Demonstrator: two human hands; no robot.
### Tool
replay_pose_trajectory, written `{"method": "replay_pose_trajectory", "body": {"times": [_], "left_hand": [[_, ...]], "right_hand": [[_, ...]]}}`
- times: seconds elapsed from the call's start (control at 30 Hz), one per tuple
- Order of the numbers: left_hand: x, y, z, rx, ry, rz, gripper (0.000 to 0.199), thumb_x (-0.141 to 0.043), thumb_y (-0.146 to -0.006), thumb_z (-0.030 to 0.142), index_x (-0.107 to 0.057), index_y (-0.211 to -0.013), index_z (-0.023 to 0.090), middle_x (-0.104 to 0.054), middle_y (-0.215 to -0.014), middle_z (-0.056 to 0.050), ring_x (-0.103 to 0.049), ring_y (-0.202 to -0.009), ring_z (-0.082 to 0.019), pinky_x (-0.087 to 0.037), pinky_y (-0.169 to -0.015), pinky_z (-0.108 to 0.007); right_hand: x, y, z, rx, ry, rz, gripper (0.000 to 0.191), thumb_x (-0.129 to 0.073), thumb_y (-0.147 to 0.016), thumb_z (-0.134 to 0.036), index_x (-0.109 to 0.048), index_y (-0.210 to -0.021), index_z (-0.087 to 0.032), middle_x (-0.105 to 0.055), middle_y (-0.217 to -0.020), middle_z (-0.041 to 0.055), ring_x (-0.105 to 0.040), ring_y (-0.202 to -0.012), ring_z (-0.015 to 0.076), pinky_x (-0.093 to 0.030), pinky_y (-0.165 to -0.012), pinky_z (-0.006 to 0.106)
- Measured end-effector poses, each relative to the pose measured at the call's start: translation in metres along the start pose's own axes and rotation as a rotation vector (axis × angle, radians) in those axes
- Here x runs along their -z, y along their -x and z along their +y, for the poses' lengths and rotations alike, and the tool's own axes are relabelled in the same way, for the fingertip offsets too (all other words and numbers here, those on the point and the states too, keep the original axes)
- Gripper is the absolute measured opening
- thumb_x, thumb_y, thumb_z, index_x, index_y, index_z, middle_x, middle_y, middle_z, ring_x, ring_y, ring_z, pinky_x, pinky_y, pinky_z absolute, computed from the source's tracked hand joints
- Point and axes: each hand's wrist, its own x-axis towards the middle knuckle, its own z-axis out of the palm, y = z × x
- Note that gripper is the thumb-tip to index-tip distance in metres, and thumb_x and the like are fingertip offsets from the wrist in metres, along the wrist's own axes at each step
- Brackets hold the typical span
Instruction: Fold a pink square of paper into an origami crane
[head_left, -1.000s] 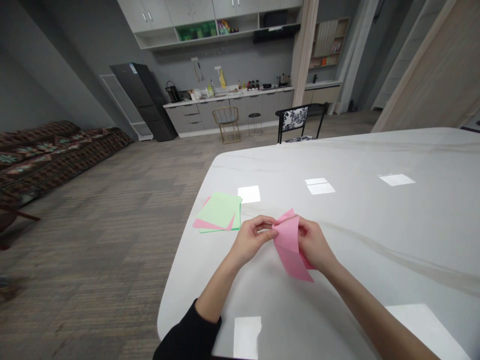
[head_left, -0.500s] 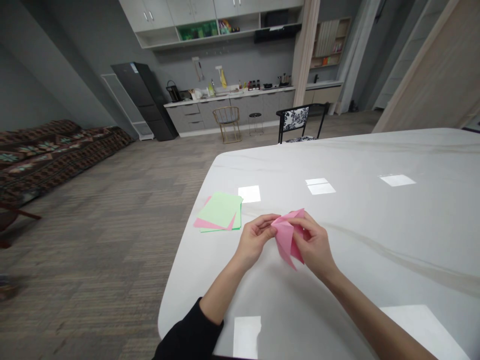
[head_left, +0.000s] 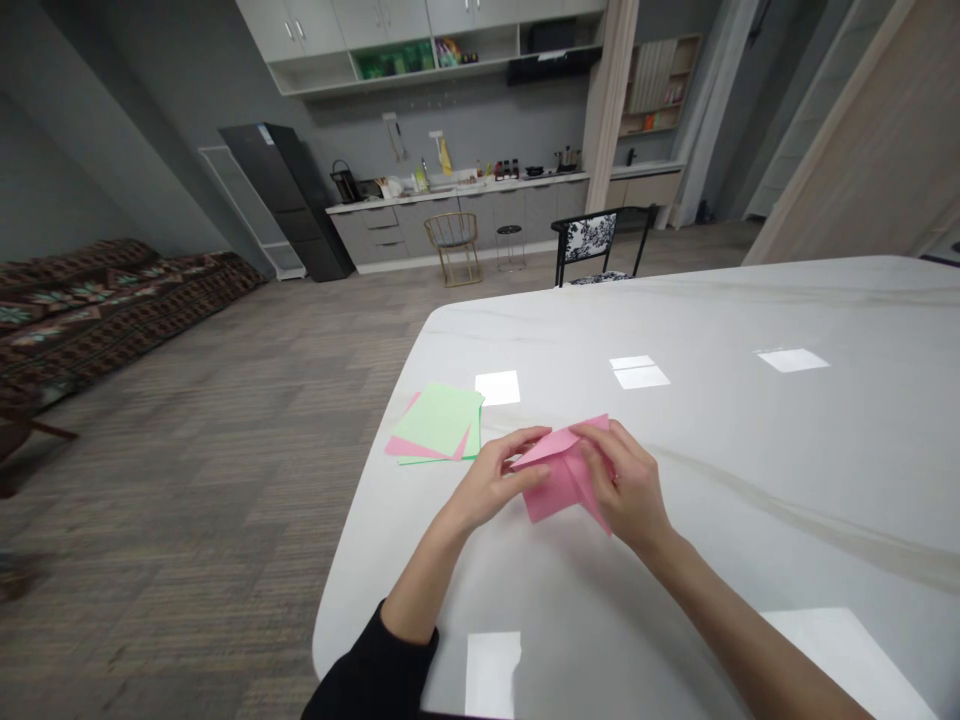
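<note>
A partly folded sheet of pink paper (head_left: 556, 490) is held between both hands, just above the white table. My left hand (head_left: 495, 478) grips its left side, thumb on the near face and fingers behind the upper edge. On the right side, my right hand (head_left: 626, 485) pinches the paper, with its fingers over the top fold. The lower part of the sheet spreads into two flaps with a notch between them. Part of the right side is hidden behind my right hand.
Left of my hands, a stack of green and pink paper sheets (head_left: 439, 420) lies near the left edge of the white table (head_left: 720, 420). A black-framed chair (head_left: 592, 240) stands beyond the far edge. Kitchen counters (head_left: 487, 200) line the back wall.
The pink paper has been opened out from a narrow, pointed bunch to a wider folded shape. My left hand has shifted slightly left with its side of the paper.
</note>
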Motion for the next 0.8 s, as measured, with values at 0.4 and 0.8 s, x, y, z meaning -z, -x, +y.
{"method": "replay_pose_trajectory", "body": {"times": [0.4, 0.8], "left_hand": [[-0.004, -0.007, -0.016, 0.129, 0.003, 0.325, 0.025, -0.072, -0.072, 0.037, -0.073, -0.076, 0.013, -0.070, -0.073, -0.007, -0.064, -0.067, -0.022, -0.047, -0.056, -0.027], [-0.011, -0.010, -0.027, 0.150, 0.095, 0.384, 0.013, -0.073, -0.067, 0.024, -0.070, -0.075, 0.014, -0.068, -0.078, -0.006, -0.062, -0.073, -0.019, -0.047, -0.061, -0.025]], "right_hand": [[0.007, -0.008, -0.010, -0.660, -0.520, -0.118, 0.058, -0.073, -0.072, -0.036, -0.050, -0.124, -0.023, -0.071, -0.084, 0.0047, -0.066, -0.069, 0.0218, -0.052, -0.057, 0.031], [0.003, -0.008, -0.005, -0.572, -0.580, -0.214, 0.010, -0.071, -0.073, -0.028, -0.068, -0.075, -0.019, -0.067, -0.076, 0.0028, -0.059, -0.070, 0.0176, -0.045, -0.060, 0.027]]}}
